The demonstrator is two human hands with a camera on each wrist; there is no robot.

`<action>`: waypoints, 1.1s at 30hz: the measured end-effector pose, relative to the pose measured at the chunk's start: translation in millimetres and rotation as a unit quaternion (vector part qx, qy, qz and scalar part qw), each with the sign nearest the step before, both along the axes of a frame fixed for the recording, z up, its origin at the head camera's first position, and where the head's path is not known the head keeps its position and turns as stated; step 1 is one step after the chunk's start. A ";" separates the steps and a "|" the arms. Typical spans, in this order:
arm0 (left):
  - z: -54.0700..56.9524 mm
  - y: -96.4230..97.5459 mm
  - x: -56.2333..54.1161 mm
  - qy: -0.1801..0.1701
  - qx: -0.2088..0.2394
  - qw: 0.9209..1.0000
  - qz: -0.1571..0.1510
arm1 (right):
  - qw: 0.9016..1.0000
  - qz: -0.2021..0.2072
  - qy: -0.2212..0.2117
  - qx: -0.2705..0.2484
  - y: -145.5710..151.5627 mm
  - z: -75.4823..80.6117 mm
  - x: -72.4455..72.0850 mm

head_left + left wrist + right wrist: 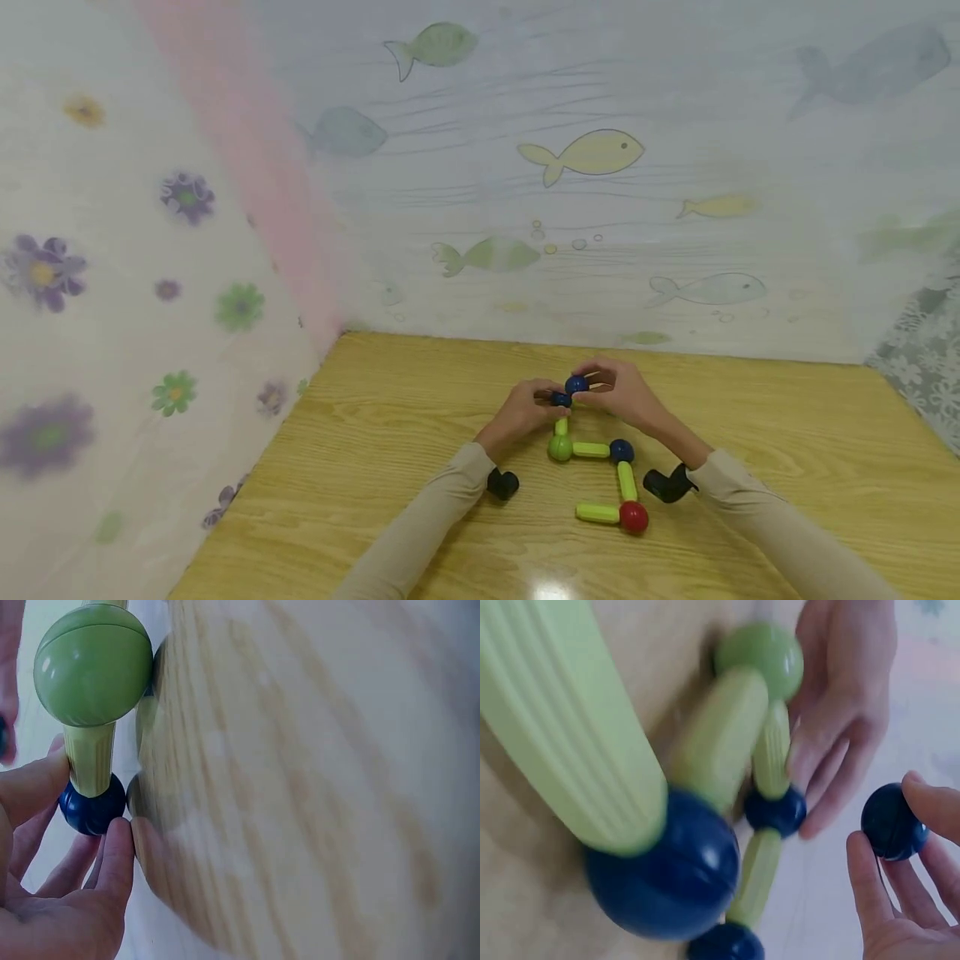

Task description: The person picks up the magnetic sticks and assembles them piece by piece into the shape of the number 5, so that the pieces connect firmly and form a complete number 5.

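My left hand (525,410) holds a blue ball (561,400) at the far end of a magnetic stick-and-ball chain, its thumb beside the yellow-green stick (91,757) above it in the left wrist view. A separate blue ball (892,821) is pinched between the fingertips and thumb of my right hand (624,393), just right of the left hand. From the held joint the chain runs to a green ball (560,447), a yellow-green stick (591,450), a blue ball (621,451), another stick (627,482), a red ball (633,517) and an end stick (597,512).
In the right wrist view, a further stick (756,881) leads from the held joint to another blue ball (726,945). Black devices (670,483) hang at both wrists above the wooden table (390,417). A fish-painted wall (487,192) stands behind; a flowered one (135,333) is left.
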State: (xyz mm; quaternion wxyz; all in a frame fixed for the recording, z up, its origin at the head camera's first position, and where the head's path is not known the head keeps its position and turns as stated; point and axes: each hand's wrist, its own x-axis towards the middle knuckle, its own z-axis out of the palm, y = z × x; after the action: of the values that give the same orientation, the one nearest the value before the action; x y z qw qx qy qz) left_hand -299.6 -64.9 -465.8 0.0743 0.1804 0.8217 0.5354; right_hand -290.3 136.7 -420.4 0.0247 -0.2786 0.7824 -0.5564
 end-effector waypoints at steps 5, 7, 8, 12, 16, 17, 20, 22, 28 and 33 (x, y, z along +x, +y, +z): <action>-2.7 -0.1 -1.2 -0.001 0.003 1.000 -0.003 | 0.999 0.017 -0.021 -0.016 0.9 0.2 27.6; -2.3 -0.7 -0.5 0.000 0.003 1.000 -0.005 | 0.999 0.027 -0.032 -0.009 0.7 1.4 39.2; -2.2 -1.0 -0.4 0.003 0.002 1.000 -0.005 | 0.999 0.034 -0.035 -0.004 0.2 2.1 44.9; -1.6 -1.5 0.4 0.010 0.006 1.000 -0.008 | 0.997 0.060 -0.039 0.016 -2.6 1.9 64.4; -0.4 -0.9 1.0 0.004 0.010 1.000 -0.008 | 0.995 0.087 -0.037 0.031 -7.4 -2.6 79.3; -0.2 -0.7 1.2 0.003 0.009 1.000 -0.010 | 0.994 0.091 -0.035 0.039 -8.9 -3.8 82.9; -0.3 -0.9 1.3 0.004 0.008 1.000 -0.010 | 0.992 0.109 -0.022 0.063 -14.4 -8.4 92.5; -0.4 -1.0 1.6 0.006 0.003 1.000 -0.008 | 0.990 0.117 -0.009 0.083 -17.7 -12.0 97.6; -0.4 -0.2 1.4 0.017 -0.003 1.000 -0.007 | 0.985 0.130 0.025 0.114 -23.3 -23.0 105.8; 0.5 -0.6 1.0 0.021 -0.016 1.000 -0.005 | 0.976 0.129 0.101 0.142 -24.6 -27.7 108.5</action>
State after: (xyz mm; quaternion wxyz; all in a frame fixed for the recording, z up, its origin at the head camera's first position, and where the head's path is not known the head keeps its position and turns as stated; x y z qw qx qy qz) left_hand -298.6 -65.5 -465.4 0.0625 0.1951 0.8307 0.5177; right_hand -181.8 112.1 -448.2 0.0565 -0.4258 0.8093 -0.4007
